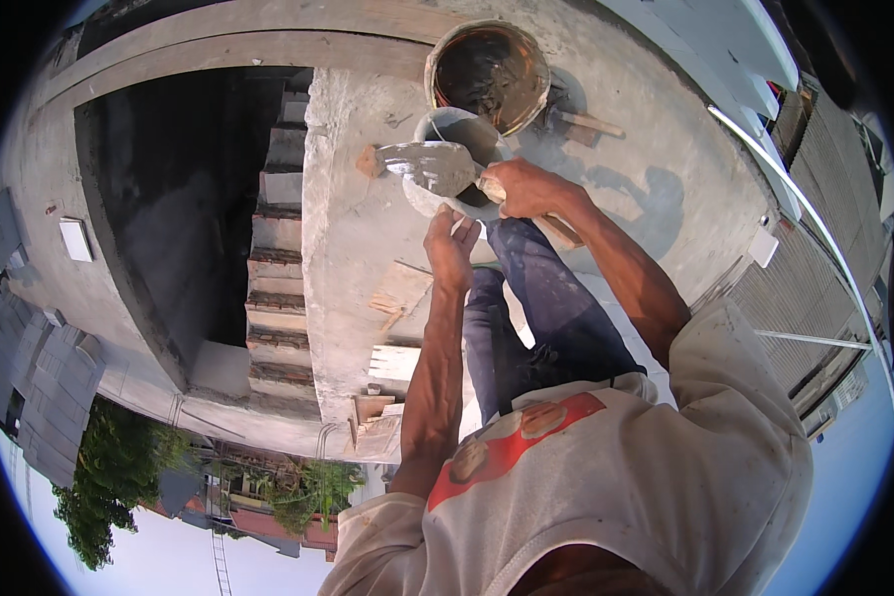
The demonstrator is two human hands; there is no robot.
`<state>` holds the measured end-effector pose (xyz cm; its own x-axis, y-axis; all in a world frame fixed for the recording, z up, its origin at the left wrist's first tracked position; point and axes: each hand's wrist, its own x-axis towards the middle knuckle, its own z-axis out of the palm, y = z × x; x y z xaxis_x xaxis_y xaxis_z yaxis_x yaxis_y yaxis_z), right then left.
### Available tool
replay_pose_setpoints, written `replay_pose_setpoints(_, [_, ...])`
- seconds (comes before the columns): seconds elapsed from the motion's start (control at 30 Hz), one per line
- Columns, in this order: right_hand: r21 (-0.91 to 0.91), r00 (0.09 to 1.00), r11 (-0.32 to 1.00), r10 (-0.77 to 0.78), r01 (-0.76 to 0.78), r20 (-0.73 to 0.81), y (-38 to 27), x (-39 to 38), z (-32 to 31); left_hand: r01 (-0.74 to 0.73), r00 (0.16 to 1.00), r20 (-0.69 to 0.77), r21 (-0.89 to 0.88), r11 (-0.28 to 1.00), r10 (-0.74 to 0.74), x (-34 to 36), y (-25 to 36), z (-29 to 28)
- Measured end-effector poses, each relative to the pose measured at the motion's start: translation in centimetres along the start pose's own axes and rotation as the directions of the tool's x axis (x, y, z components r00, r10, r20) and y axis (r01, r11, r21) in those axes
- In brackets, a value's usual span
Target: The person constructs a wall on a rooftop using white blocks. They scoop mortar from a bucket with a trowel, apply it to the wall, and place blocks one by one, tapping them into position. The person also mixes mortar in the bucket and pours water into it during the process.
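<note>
My right hand is wrapped round the handle of a trowel. Its wide blade, smeared with wet grey mortar, points left across the mouth of a grey bowl. At the bowl's near rim is my left hand, with its fingers curled and pinching the edge. The blade hides part of the bowl's inside. Just beyond the bowl stands a round bucket with a dirty rim and dark wet mix in it.
A deep dark opening lies left, with a stepped brick edge beside it. Wooden planks run along the far side. Wood scraps lie near my legs, and a stick lies right of the bucket.
</note>
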<state>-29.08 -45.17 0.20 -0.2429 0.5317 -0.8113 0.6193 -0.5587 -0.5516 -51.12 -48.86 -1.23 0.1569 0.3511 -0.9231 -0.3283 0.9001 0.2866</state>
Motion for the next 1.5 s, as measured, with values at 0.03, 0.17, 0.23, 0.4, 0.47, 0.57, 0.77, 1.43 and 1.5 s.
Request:
replay_pose_setpoints(0.03, [0.005,1.0,1.0,0.006,-0.006,0.015,-0.2,0.0,-0.4,-0.005,1.0,0.006,0.006,1.0,0.005,0.2,0.1,0.3])
replay_pose_setpoints(0.17, [-0.001,0.997,0.999,0.053,-0.053,0.053,-0.5,0.2,-1.8,-0.001,0.997,0.074,0.007,1.0,0.001,0.6,0.5,1.3])
replay_pose_setpoints(0.23, [-0.002,0.996,0.998,0.069,-0.069,0.057,-0.7,0.2,-2.4,0.004,0.998,0.057,-0.004,1.0,-0.004,1.0,0.4,1.6])
replay_pose_setpoints(0.4, [0.013,0.994,0.995,0.093,-0.094,0.058,-0.9,0.1,-3.5,0.004,0.999,0.032,0.035,0.999,-0.005,1.3,0.4,2.7])
replay_pose_setpoints(0.47, [0.005,0.996,0.997,0.081,-0.081,0.047,-0.6,0.2,-3.7,0.007,0.999,0.043,0.037,0.999,-0.009,1.4,0.7,3.1])
replay_pose_setpoints(0.57, [0.009,0.995,0.996,0.085,-0.085,0.055,-0.1,0.7,-3.9,0.01,0.999,0.053,0.054,0.998,-0.013,1.6,1.0,3.5])
replay_pose_setpoints(0.77, [0.008,0.994,0.998,0.063,-0.063,0.084,0.3,1.3,-4.3,0.024,0.998,0.06,0.047,0.999,-0.027,2.0,1.2,3.9])
replay_pose_setpoints(1.43, [-0.216,0.992,0.976,-0.004,0.031,0.122,-9.4,2.1,11.7,-0.016,0.991,-0.134,-0.147,0.989,-0.004,1.7,-4.2,-14.6])
replay_pose_setpoints(1.5, [-0.239,0.982,0.963,-0.086,0.126,0.169,-9.9,4.3,15.9,-0.012,0.978,-0.207,-0.207,0.978,-0.032,2.0,-5.8,-18.9])
